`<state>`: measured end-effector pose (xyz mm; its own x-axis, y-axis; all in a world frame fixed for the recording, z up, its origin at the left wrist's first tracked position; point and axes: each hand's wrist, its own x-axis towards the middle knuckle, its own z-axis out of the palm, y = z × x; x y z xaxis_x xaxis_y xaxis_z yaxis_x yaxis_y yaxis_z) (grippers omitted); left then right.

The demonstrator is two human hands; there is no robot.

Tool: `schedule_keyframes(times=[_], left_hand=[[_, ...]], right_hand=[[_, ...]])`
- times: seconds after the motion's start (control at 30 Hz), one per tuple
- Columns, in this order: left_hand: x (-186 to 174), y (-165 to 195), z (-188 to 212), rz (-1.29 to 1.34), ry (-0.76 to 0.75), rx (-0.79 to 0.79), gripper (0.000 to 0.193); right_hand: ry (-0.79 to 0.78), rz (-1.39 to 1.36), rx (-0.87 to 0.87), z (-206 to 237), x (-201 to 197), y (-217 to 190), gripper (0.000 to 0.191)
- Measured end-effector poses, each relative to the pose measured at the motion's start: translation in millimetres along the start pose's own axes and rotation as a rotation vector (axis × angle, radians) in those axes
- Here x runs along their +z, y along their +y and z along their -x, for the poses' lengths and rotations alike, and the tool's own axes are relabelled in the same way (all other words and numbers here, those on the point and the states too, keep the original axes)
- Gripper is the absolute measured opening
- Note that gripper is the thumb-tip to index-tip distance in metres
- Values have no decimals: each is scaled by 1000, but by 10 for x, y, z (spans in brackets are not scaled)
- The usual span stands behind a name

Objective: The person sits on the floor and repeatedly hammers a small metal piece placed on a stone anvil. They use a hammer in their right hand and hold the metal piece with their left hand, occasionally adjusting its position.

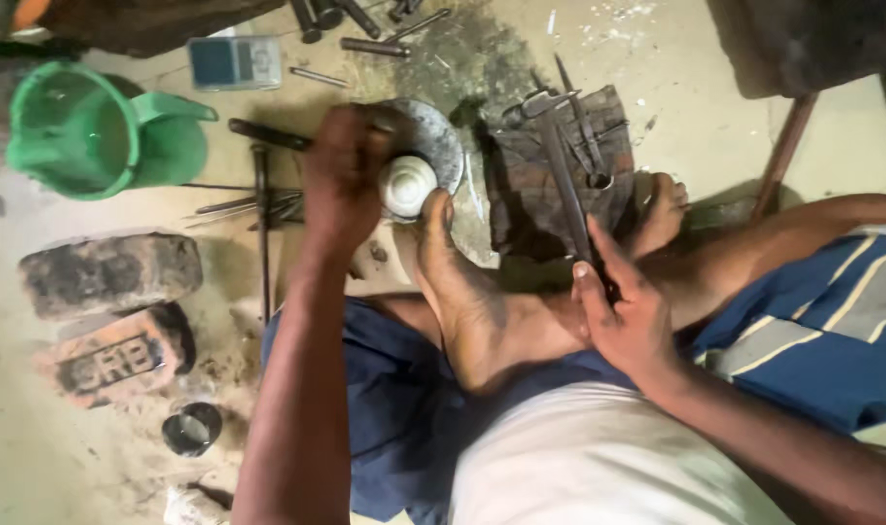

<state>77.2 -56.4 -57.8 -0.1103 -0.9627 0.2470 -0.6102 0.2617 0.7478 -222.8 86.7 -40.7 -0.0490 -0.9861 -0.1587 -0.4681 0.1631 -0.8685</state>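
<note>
I sit on the floor (35,457) with my foot (462,292) braced against the round metal dish (433,141), where the small white domed piece (407,185) rests just right of my left hand (344,180), fingers curled onto its edge. My right hand (623,311) pinches the long metal rod (565,190), its axis running away from me across the wooden block (550,185); open floor lies beyond.

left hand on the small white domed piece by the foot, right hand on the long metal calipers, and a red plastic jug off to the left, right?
Not quite: the head view shows the plastic jug is green, not red. The left hand does rest on the small white domed piece, and the right hand holds the long metal calipers.
</note>
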Motion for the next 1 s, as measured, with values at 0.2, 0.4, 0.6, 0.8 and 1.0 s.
schedule_keyframes(times=[0.2, 0.4, 0.6, 0.8, 1.0], left_hand=[[381, -115, 6, -158, -29, 176, 15], [673, -19, 49, -73, 380, -142, 10], [835, 184, 152, -147, 672, -551, 15], [576, 247, 276, 253, 781, -624, 11], [171, 146, 99, 460, 402, -323, 31]], right_hand=[[12, -31, -88, -27, -10, 103, 50], [-49, -134, 63, -27, 1, 56, 54], [-92, -179, 44, -51, -25, 32, 56], [-126, -259, 158, -68, -73, 30, 58], [-96, -128, -45, -82, -97, 45, 57]])
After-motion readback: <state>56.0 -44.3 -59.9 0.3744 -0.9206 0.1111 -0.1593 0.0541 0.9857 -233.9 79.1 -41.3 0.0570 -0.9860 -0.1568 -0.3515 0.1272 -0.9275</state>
